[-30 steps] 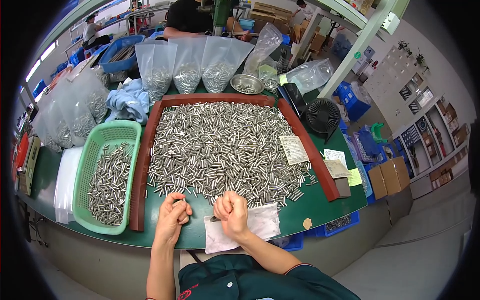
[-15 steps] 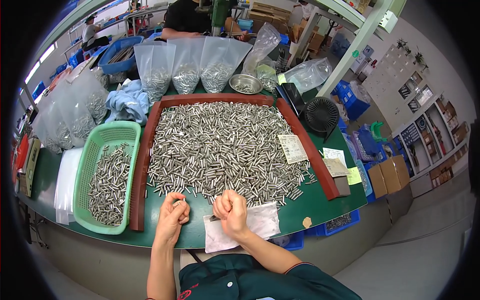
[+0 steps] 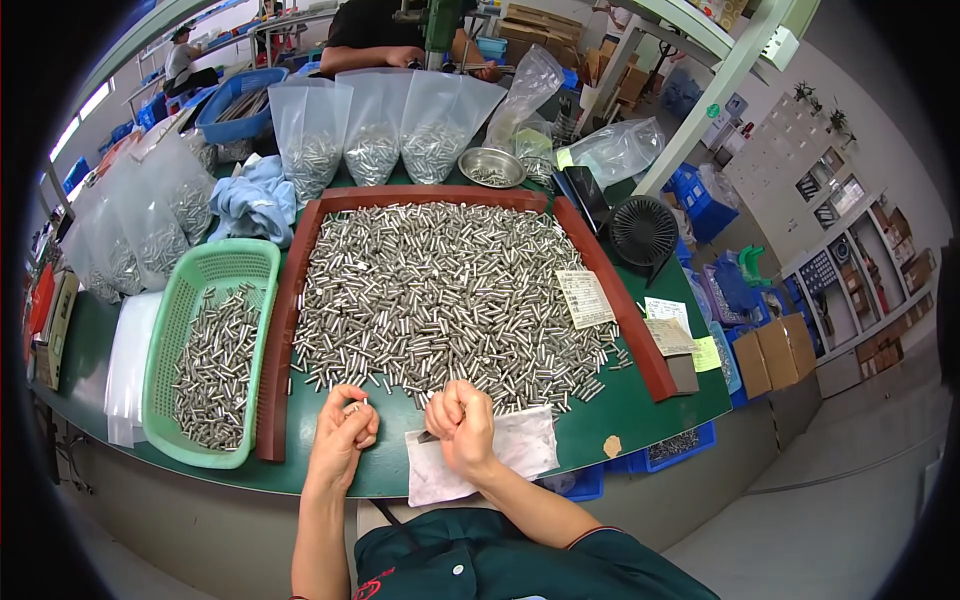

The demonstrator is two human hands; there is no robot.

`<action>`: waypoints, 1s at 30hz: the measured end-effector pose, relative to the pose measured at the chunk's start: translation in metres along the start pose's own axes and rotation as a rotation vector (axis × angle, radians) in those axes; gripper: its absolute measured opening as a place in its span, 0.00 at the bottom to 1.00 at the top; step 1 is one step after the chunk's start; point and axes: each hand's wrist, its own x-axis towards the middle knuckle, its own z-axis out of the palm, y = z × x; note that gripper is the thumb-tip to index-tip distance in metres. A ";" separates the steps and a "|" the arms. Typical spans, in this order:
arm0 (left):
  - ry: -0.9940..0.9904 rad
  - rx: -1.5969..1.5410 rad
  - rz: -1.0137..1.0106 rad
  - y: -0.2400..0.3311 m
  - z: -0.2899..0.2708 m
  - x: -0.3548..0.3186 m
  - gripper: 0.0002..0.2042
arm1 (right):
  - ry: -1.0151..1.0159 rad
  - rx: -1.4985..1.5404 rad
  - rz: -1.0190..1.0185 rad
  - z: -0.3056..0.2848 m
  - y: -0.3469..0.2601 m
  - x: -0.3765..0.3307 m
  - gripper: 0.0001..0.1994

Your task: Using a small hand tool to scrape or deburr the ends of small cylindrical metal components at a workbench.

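Note:
A wide heap of short metal pins [image 3: 440, 290] covers the green table in front of me. At its near edge my left hand [image 3: 344, 432] is closed, thumb against curled forefinger, with the small bright end of a metal pin showing at the fingertips. To its right my right hand [image 3: 464, 428] is curled into a fist above a white cloth [image 3: 532, 441]. Something small and dark shows by its fingers, mostly hidden. Left of the heap stands a green plastic basket [image 3: 262, 300] with more pins in it.
Red-brown rails [image 3: 283, 335] border the heap. Paper tags [image 3: 586, 299] lie at right, near a black fan [image 3: 642, 230]. Behind stand clear bags of pins [image 3: 372, 150], a metal bowl [image 3: 491, 166] and a blue cloth [image 3: 253, 200]. Across the table, a person works at a green machine [image 3: 441, 30].
Both of my hands keep nearly the same pose and place, with a slight shift at the left fingertips. Across the table, the other person's hand has come into view beside the machine.

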 end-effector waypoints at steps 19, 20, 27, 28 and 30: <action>-0.014 0.013 0.000 0.001 0.001 -0.002 0.09 | 0.003 0.004 -0.009 0.001 0.001 0.000 0.18; -0.021 0.021 0.006 0.001 0.001 -0.002 0.09 | 0.006 0.005 -0.008 0.001 0.001 0.000 0.18; -0.032 0.043 -0.002 0.001 0.001 -0.004 0.09 | 0.002 0.000 -0.013 0.000 0.000 -0.002 0.18; -0.033 0.045 -0.001 0.001 0.001 -0.004 0.09 | 0.003 -0.004 -0.011 0.000 0.000 -0.001 0.18; -0.030 0.031 0.003 0.002 0.002 -0.003 0.08 | -0.002 0.002 -0.011 0.000 0.000 -0.001 0.18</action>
